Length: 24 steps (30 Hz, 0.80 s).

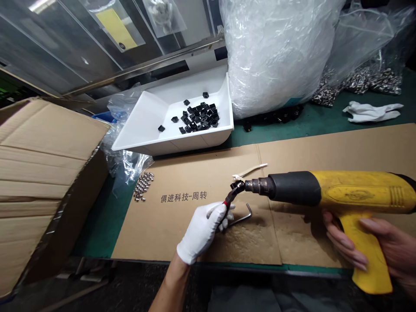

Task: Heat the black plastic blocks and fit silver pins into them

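In a white glove, my left hand is closed around pliers with dark jaws and a bit of red. A small black part is pinched at their tip. My bare right hand grips the handle of a yellow heat gun. The gun's stepped metal nozzle points left, right beside the black part; whether they touch I cannot tell. An L-shaped hex key lies on the cardboard by my left fingers. Behind the nozzle rests a thin beige strip-like piece.
A white bin holds several black square parts. Small metal pieces lie at the cardboard's left. A cardboard box stands left. Behind are a large plastic bag, bagged metal parts and a white glove.
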Motion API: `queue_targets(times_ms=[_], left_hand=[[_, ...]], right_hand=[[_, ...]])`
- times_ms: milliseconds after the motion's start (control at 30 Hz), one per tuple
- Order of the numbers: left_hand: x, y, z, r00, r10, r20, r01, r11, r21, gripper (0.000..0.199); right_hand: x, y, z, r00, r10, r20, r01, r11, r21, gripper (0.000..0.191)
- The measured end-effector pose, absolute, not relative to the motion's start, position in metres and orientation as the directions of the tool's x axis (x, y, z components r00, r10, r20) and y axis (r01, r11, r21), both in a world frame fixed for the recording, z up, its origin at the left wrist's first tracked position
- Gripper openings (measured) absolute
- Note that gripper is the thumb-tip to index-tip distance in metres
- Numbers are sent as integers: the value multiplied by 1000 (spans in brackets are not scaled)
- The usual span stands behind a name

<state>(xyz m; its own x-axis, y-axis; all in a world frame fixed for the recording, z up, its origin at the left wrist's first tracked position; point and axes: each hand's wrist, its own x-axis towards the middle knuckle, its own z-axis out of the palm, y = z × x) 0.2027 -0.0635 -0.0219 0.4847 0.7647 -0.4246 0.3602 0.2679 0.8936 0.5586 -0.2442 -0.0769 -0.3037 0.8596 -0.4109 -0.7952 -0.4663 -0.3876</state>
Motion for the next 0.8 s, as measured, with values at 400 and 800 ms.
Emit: queue_targets(times_ms=[400, 800], left_hand=[[204, -63, -20, 479, 759, -440, 362, 286, 887, 61], [202, -62, -19, 523, 738, -427, 365, 259, 894, 57]], right_hand=[[558, -245, -83, -303, 893, -333, -820, -422, -386, 48], [565, -248, -86, -329, 888, -319, -805, -441, -397, 51]])
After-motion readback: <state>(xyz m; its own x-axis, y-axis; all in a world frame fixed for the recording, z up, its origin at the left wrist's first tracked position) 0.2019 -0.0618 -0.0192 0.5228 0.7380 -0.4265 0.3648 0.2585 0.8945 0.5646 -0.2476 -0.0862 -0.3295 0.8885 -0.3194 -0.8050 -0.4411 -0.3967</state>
